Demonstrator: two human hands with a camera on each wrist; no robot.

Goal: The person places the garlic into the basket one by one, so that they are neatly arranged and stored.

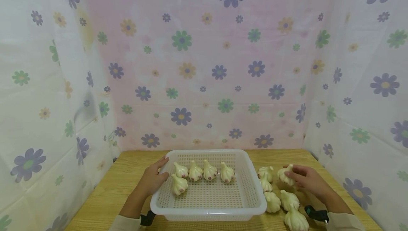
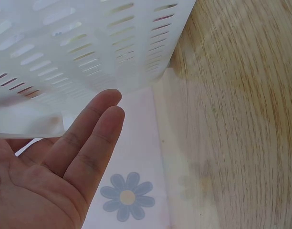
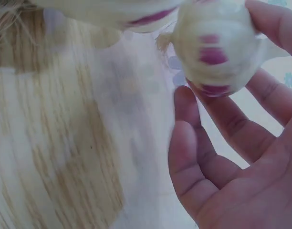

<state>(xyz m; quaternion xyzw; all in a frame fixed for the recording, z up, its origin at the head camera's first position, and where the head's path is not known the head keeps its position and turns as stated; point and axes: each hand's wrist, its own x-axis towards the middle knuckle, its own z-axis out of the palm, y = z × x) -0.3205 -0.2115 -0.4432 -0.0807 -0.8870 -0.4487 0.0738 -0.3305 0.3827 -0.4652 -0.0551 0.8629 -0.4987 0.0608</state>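
A white plastic basket (image 1: 208,211) with slotted walls stands on the table, several garlic bulbs (image 1: 209,171) lying towards its back and left. My left hand (image 1: 153,178) grips the basket's left rim, thumb over the edge; in the left wrist view two straighter fingers (image 2: 96,143) extend along the outside of the slotted wall (image 2: 84,52). Right of the basket, my right hand (image 1: 307,179) holds one garlic bulb (image 1: 285,175) between thumb and fingers. The right wrist view shows purple marks on this held bulb (image 3: 215,50), with two other fingers curving below it.
More garlic bulbs (image 1: 289,200) lie in a loose cluster between the basket and my right forearm, several of them touching. The wood-grain table (image 1: 105,192) is enclosed at the back and sides by flower-patterned curtains (image 1: 207,93).
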